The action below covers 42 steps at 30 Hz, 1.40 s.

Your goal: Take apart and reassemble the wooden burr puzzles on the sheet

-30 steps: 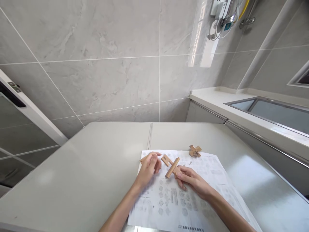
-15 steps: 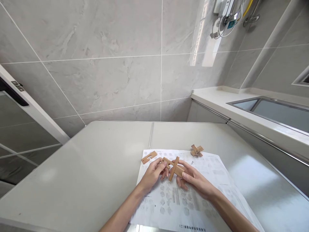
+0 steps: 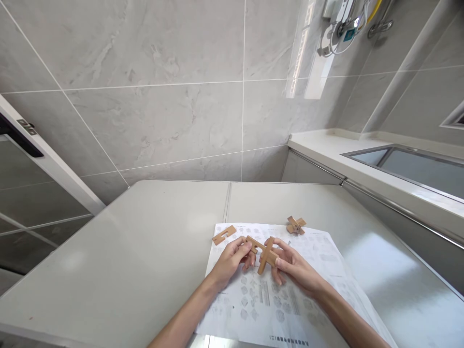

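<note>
My left hand (image 3: 232, 258) and my right hand (image 3: 290, 265) both grip a cross of flat notched wooden puzzle pieces (image 3: 264, 251) just above a printed instruction sheet (image 3: 275, 299). The left fingers pinch the left end of one slat. The right fingers close on the crossing slat. A loose notched wooden piece (image 3: 224, 235) lies flat at the sheet's far left corner. A small assembled cluster of wooden pieces (image 3: 296, 225) sits at the sheet's far edge, to the right.
The sheet lies on a pale grey table (image 3: 126, 270) against a tiled wall. To the right runs a white counter with a steel sink (image 3: 413, 166). A dark glass door with a white frame (image 3: 43, 169) stands at left.
My left hand let go of the loose piece at the sheet's corner and moved right onto the cross. The right hand turned the cross slightly and both hands now hold it.
</note>
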Each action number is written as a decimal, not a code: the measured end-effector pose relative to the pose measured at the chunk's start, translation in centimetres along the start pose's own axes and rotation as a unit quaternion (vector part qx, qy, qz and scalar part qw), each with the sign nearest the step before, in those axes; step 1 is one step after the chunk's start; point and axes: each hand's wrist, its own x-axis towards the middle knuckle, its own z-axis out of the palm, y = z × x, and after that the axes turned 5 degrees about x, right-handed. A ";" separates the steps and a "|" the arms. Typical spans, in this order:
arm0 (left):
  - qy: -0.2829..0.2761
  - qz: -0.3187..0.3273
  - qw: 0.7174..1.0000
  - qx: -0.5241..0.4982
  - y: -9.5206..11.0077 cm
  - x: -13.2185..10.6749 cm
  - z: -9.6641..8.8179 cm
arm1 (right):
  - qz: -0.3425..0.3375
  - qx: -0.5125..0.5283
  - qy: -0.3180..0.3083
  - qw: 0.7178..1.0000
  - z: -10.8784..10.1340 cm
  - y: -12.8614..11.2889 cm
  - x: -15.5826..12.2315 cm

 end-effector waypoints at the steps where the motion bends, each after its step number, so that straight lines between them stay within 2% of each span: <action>1: 0.000 -0.001 1.000 -0.001 0.0 0.0 0.0 | 0.001 -0.002 0.007 1.000 0.0 0.0 0.0; 6: 0.007 -0.008 1.000 -0.014 -0.1 0.1 0.0 | 0.001 -0.004 0.045 0.999 -0.1 0.1 0.1; 16: 0.013 -0.012 0.999 -0.035 -0.2 0.3 -0.2 | 0.040 0.009 0.033 0.999 0.4 -0.6 -0.3; 35: 0.015 -0.020 0.999 -0.035 -0.5 0.4 -0.3 | 0.025 0.006 0.053 0.998 0.0 0.1 -0.1; 42: 0.027 -0.020 0.999 -0.039 -0.5 0.6 -0.2 | 0.017 -0.012 0.094 0.995 0.0 0.0 -0.1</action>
